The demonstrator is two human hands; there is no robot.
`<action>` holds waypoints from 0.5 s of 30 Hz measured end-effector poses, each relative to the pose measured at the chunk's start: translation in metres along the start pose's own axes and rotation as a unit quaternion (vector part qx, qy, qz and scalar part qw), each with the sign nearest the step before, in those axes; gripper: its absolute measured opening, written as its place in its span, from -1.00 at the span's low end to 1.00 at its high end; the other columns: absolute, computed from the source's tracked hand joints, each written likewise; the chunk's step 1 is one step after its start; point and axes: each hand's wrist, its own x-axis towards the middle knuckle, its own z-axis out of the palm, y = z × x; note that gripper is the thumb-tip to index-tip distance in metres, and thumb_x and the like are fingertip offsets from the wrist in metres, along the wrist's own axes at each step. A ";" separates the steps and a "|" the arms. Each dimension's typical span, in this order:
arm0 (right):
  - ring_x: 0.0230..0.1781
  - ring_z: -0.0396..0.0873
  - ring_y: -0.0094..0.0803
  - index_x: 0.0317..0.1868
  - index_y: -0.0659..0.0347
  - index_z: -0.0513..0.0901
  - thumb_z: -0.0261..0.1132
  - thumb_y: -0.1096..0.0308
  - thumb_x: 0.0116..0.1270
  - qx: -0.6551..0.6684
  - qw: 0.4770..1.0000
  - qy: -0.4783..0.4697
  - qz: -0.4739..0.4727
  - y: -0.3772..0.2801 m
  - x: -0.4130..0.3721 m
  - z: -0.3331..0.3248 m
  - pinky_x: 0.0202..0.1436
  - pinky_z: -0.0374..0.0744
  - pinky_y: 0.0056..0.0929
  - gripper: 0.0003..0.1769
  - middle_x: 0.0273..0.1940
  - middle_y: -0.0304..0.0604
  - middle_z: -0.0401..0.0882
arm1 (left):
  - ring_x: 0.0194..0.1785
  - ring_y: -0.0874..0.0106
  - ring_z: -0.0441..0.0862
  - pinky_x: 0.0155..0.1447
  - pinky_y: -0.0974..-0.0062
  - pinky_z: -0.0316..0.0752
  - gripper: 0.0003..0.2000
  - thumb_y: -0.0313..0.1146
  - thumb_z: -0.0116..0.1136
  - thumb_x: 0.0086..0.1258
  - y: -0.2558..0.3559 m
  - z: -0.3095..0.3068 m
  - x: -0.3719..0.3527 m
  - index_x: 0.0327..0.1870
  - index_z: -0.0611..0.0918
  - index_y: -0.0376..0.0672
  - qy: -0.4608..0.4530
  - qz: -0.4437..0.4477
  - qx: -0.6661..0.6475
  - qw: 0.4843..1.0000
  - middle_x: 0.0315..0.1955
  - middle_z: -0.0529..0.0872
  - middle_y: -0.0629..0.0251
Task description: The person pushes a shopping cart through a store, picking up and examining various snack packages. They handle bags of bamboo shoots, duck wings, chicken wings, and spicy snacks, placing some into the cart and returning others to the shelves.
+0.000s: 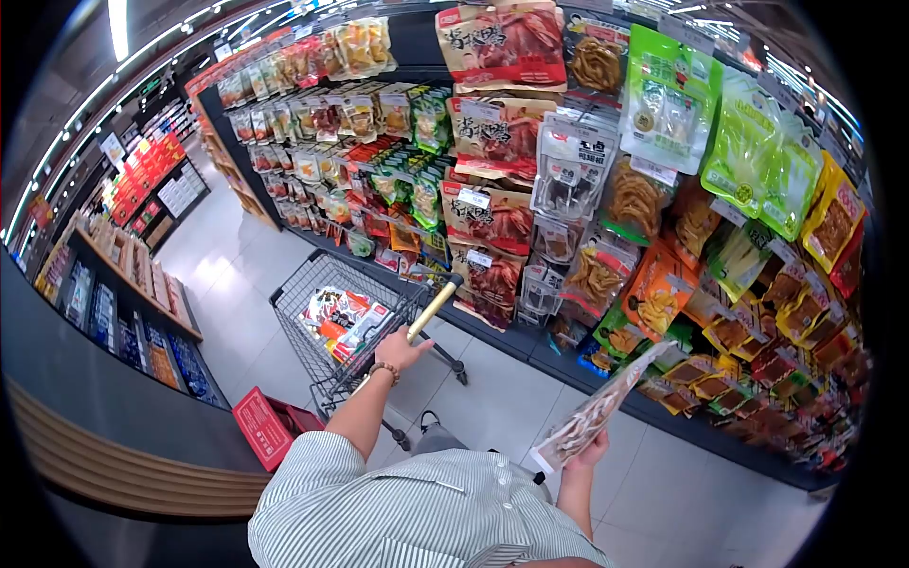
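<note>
My left hand (401,349), with a beaded bracelet at the wrist, is closed round the pale yellow handle (434,309) of a wire shopping cart (298,293). Several colourful snack packets (346,322) lie in the cart's basket. To the right, my right hand (589,452) grips a long clear-fronted snack packet (598,407) near its lower end. Brownish strips show through the plastic, and the packet tilts up towards the shelf. My right fingers are partly hidden behind it.
A tall rack of hanging snack packets (492,133) runs along the front and right. On the left stands a shelf unit (142,284) with boxed goods, and a red box (263,431) sits near the cart. Tiled floor (213,246) stretches down the aisle.
</note>
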 end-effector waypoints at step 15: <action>0.24 0.63 -0.01 0.39 0.24 0.50 0.21 0.13 0.36 -0.048 0.999 0.020 -0.011 -0.036 -0.031 -0.001 0.39 0.54 0.09 -0.36 0.29 0.03 0.61 | -0.01 -0.03 0.77 0.06 0.04 0.64 -0.25 0.40 0.33 0.17 -0.002 0.009 0.006 0.13 0.62 -0.10 0.045 0.002 0.055 0.997 -0.12 0.82 0.01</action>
